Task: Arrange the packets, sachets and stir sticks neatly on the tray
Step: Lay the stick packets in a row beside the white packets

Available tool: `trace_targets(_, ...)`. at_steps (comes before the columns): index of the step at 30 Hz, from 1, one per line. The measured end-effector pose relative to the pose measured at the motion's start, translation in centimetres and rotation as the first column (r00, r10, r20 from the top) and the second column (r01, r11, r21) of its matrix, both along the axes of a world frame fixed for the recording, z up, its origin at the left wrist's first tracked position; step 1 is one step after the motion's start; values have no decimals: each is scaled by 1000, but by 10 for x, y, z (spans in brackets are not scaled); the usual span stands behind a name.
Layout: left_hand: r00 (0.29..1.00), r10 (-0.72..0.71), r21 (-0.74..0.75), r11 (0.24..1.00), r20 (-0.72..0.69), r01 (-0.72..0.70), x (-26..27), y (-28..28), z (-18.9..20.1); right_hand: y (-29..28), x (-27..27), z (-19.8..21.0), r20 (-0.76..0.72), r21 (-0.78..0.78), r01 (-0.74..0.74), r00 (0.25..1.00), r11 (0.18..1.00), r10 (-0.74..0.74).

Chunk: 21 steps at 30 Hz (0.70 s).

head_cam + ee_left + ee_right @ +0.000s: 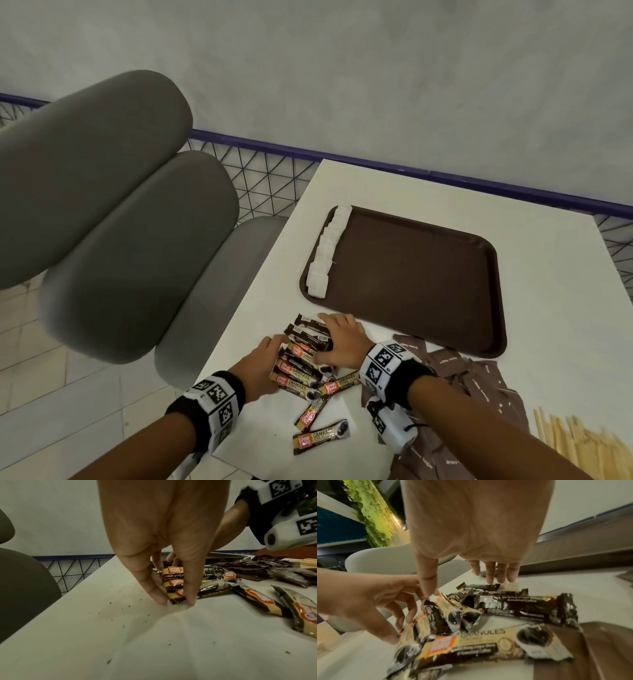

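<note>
A pile of black-and-cream coffee sachets lies on the white table just in front of the brown tray. My left hand presses its fingertips against the left ends of the sachets. My right hand is spread over the far and right side of the pile, its fingers straight and its thumb touching a sachet. Several white sachets sit in a row along the tray's left edge. Brown sachets and wooden stir sticks lie to the right.
Two more coffee sachets lie loose nearer to me. The table's left edge runs close beside my left hand. A grey padded chair stands beyond that edge. A wire-mesh railing runs behind the table.
</note>
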<state>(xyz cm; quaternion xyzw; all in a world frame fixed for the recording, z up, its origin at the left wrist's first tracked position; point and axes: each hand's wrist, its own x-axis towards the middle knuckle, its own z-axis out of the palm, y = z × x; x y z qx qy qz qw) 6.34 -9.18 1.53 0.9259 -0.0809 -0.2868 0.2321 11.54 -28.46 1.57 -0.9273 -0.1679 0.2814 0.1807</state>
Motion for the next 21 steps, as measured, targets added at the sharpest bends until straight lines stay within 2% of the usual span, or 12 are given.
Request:
trace_targets(3,1000,17,3,1000,20,-17,3,-2,-1,3,-2,-4,-2,-80,-50,999,996,50)
trace_targets(7,997,71,0,997,41,-71,7,-3,-9,15,-10,-10,105,-152,-112,986,982,128)
trace_targets(11,992,89,-15,996,87,-88,11,-7,-15,34,-20,-14,188,-165,-78,976,983,109)
trace_targets(15,978,166,-34,986,126,-163,16,-12,-19,47,-21,-13,155,-154,-31,986,988,55)
trace_targets(21,943,325,-240,924,75,-299,19,-14,-18,50,-18,-17,194,-163,-19,980,986,51)
